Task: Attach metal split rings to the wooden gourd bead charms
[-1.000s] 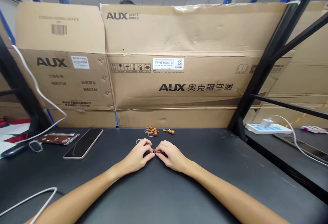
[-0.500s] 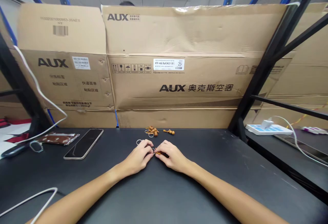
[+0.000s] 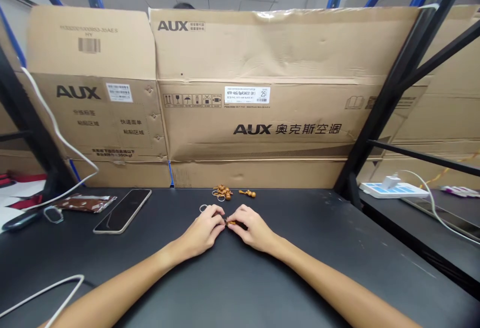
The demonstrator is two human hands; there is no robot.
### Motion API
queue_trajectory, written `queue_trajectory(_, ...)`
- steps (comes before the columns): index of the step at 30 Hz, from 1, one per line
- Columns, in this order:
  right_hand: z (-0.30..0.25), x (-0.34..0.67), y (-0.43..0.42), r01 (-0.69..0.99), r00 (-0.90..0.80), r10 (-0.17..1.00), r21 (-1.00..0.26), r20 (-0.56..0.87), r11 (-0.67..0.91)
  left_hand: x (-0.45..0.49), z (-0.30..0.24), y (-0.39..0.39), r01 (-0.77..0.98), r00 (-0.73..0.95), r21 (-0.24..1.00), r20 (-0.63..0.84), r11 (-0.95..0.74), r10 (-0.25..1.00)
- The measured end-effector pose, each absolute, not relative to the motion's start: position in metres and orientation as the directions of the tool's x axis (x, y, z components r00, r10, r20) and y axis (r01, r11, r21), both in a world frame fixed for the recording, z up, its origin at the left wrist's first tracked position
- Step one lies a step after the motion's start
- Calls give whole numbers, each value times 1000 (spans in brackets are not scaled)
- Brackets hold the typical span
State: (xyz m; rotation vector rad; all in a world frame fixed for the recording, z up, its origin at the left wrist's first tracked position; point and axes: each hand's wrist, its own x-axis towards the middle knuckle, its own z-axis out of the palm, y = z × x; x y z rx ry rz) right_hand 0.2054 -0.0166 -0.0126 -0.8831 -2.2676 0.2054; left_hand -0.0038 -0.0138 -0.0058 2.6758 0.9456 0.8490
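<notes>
My left hand [image 3: 204, 229] is closed in a pinch, its fingertips meeting those of my right hand above the black table. In the half-second-old view a small metal key ring shows at its fingertips; now the ring is mostly hidden. My right hand [image 3: 253, 229] pinches a small brown gourd-shaped pendant [image 3: 231, 223] with an orange-brown cord, largely covered by the fingers. Just behind my left fingers lies a loose key ring [image 3: 203, 208]. Farther back are a cluster of brown bead pendants [image 3: 223, 191] with a ring, and a single gourd pendant [image 3: 248, 194].
At the left lie a phone [image 3: 123, 211], a brown packet [image 3: 86, 202] and a white cable [image 3: 56, 288]. Cardboard [image 3: 255, 53] walls off the back. Black metal posts [image 3: 347, 188] flank the table [image 3: 232, 288]. A power strip [image 3: 393, 189] sits at right.
The ring at my left fingertips has turned or slipped mostly out of sight between the fingers. Both hands have barely moved; the other things lie as before.
</notes>
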Motion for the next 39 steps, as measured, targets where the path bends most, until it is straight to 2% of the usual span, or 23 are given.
queue_trajectory(6,-16,206,-12,702,-425,741,-327,519,632,-4,-5,-13,516,640,326,469,-792,609)
queue_trajectory(15,-17,206,-10,736,-383,761,-325,524,594,-3,-2,-16,547,633,310,455,-778,626)
queue_trajectory(17,-16,206,-11,750,-344,745,-310,572,585,-3,-2,-16,597,594,281,474,-751,650)
queue_trajectory(20,-14,205,-15,771,-342,727,-265,595,579,-3,0,-17,647,612,168,468,-744,638)
queue_trajectory(22,-13,203,-18,755,-428,726,-229,539,615,-3,2,-18,610,689,97,425,-786,587)
queue_trajectory(25,-12,202,-20,711,-541,710,-206,451,673,-4,3,-19,556,738,102,395,-825,547)
queue_trajectory(32,-13,209,-14,757,-524,816,-304,245,578,-8,-1,-17,599,680,194,389,-777,622)
queue_trajectory(39,-10,215,-12,734,-571,804,-337,164,590,-9,-5,-14,594,678,212,388,-776,625)
